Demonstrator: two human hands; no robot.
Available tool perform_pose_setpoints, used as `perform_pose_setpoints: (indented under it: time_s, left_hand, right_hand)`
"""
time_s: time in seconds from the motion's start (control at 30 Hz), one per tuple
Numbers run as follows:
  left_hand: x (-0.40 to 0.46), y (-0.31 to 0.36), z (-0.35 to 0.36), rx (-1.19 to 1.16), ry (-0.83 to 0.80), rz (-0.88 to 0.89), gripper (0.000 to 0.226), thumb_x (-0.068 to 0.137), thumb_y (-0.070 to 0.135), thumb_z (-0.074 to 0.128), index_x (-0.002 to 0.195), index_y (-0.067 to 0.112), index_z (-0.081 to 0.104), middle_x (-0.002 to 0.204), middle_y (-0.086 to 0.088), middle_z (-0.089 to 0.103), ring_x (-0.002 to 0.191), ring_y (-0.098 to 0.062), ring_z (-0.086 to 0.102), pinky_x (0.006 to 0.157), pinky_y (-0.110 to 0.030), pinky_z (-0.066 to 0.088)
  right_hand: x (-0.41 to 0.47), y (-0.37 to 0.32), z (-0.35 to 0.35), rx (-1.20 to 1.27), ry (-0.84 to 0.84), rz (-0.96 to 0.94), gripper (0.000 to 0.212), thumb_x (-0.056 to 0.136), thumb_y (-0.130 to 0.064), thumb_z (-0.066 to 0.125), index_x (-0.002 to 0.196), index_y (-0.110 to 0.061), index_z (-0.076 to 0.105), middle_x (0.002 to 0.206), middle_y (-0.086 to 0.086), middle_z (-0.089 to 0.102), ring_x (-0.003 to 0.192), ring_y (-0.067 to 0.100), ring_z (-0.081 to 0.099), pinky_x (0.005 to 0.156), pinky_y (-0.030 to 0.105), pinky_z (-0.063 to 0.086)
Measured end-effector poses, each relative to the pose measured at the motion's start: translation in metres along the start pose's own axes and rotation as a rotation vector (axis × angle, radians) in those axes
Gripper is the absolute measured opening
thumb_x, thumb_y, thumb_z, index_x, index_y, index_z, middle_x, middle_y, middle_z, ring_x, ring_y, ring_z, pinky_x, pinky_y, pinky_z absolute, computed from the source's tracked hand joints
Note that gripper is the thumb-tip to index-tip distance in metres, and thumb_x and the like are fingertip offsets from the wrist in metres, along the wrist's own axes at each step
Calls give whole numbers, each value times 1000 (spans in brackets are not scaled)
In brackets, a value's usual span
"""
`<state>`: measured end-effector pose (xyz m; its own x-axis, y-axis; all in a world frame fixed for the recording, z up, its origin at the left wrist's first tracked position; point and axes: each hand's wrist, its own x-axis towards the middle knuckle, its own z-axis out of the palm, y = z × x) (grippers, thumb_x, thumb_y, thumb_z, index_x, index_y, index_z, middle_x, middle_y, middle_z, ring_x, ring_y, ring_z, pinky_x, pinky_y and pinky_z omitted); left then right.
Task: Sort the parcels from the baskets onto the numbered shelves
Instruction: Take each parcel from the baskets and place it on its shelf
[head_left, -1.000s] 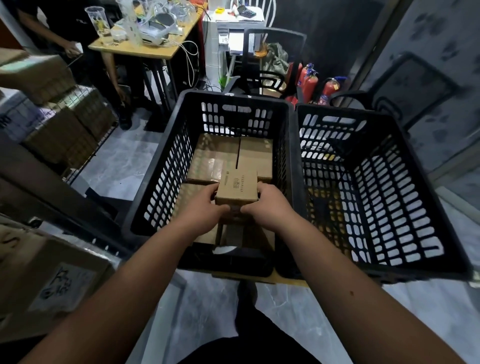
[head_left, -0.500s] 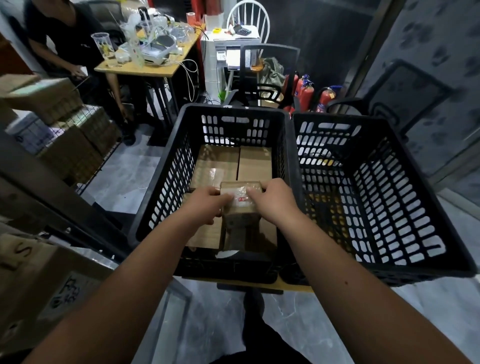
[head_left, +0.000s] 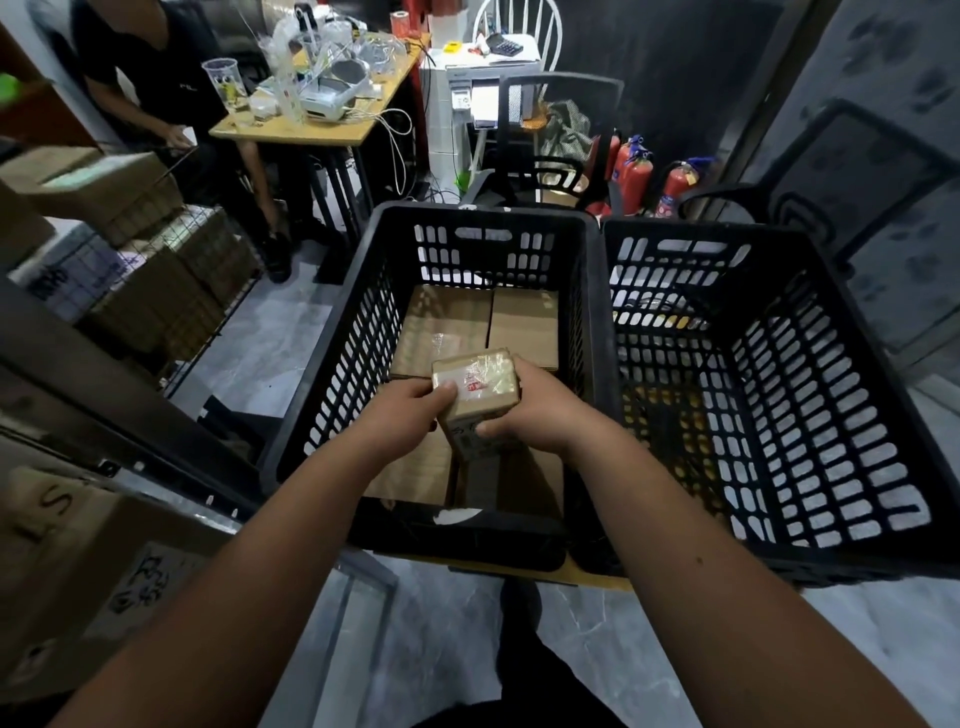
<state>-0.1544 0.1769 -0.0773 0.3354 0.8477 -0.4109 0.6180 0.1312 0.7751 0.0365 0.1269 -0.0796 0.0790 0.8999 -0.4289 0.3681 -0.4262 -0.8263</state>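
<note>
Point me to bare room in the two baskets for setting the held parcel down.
Right basket: floor looks bare between its four walls. Left basket is crowded: flat boxes cover the floor, and both hands, left hand and right hand, hold the parcel above them.

hands (head_left: 467, 410) grip parcel (head_left: 475, 382) | over left basket (head_left: 332, 364)

A parcel depot: slatted baskets (head_left: 852, 415), shelved cartons (head_left: 156, 270), a cluttered desk (head_left: 311, 130).
</note>
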Motion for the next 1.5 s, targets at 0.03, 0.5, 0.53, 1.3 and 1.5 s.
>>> perform_pose_setpoints:
  time_s: [0.03, 0.5, 0.53, 1.3, 1.5]
  left_hand:
    - [0, 2, 0, -21, -4, -1, 31, 107, 49, 51, 108, 26, 71, 110, -1, 74, 103, -22, 70, 81, -37, 55]
    - [-8, 7, -7, -345, -107, 103, 87, 83, 40, 81, 159, 40, 38, 112, 0, 80, 102, -21, 77, 95, -45, 60]
    - [-9, 7, -7, -399, -108, 85, 89, 79, 40, 83, 157, 39, 41, 110, -2, 80, 101, -24, 78, 95, -48, 61]
    - [-5, 12, -27, -780, -65, -99, 47, 89, 30, 79, 132, 21, 64, 116, -6, 78, 109, -24, 72, 98, -45, 54]
    - [-3, 1, -26, -775, -145, -62, 56, 85, 17, 80, 135, 36, 64, 124, -8, 76, 112, -30, 72, 87, -41, 53]
  right_hand:
    - [1, -1, 1, -27, 18, -14, 85, 66, -14, 90, 140, -30, 53, 127, -6, 68, 119, 20, 64, 101, 47, 56]
    - [-13, -14, -4, 378, 235, 68, 43, 99, -58, 62, 110, -18, 73, 100, -2, 78, 92, 16, 72, 65, 29, 48]
    - [-13, -14, -2, 395, 260, 65, 45, 98, -60, 62, 107, -17, 74, 98, -2, 79, 91, 16, 73, 65, 29, 48]
    - [-11, -4, -2, 634, 185, 8, 48, 82, -43, 72, 119, -15, 66, 106, 4, 79, 92, 23, 69, 73, 36, 46]
    - [-3, -5, -4, 622, 194, 17, 43, 90, -40, 73, 129, -22, 67, 114, 2, 79, 111, 28, 74, 101, 48, 52]
